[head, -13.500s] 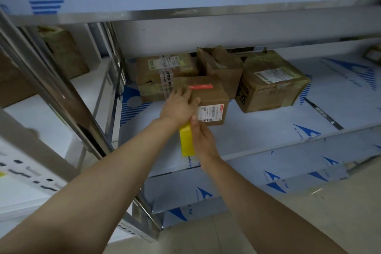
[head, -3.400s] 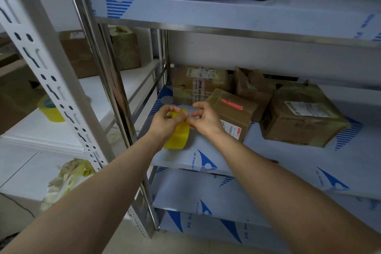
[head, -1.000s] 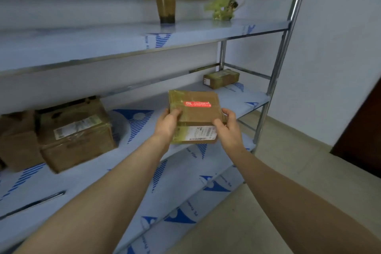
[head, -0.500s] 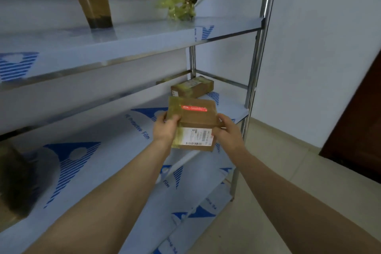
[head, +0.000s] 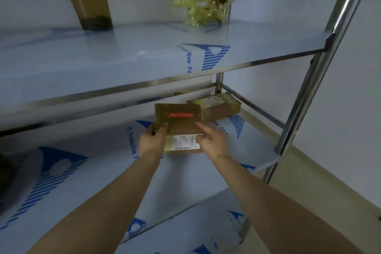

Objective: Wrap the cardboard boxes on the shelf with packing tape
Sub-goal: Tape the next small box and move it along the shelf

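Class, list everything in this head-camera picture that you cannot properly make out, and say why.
Bottle, head view: top cut off by the upper edge.
Label on the held box: print blurred; right hand covers part.
Rear box: near end hidden behind the held box.
Dark shape at the left edge: cut off, blurred.

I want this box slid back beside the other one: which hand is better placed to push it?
Likely the right hand: its straight fingers rest on the box's near face. The left hand grips the left edge, better for steadying.
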Motion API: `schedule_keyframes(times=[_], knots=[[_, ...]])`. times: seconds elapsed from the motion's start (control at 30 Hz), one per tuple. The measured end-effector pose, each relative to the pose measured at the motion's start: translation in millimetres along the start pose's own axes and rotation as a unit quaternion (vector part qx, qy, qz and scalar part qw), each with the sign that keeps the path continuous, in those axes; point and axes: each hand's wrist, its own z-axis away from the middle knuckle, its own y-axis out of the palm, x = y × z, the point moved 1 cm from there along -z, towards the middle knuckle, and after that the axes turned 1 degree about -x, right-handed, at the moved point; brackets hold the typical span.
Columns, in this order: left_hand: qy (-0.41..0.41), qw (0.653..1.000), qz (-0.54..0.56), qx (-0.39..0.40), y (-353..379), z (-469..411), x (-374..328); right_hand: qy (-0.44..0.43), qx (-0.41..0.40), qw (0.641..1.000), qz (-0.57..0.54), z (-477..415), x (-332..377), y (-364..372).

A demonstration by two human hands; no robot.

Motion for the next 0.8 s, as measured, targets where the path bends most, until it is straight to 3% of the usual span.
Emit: schedule_keyframes(times=[0.4,0.5,0.8], knots=[[-0.053,0.968,-0.079,-0.231,66,-43,-6,-0.074,0.256,0.963,0.026,-138,-28,0],[-0.059,0.967,-0.057,-0.240,80,-50,-9,-0.092,0.290,0.952,0.036,-155,-33,1],[-0.097,0.981,-0.023,-0.164,108,-82,-13,-0.088,0.294,0.952,0.000,-197,-37,-8]])
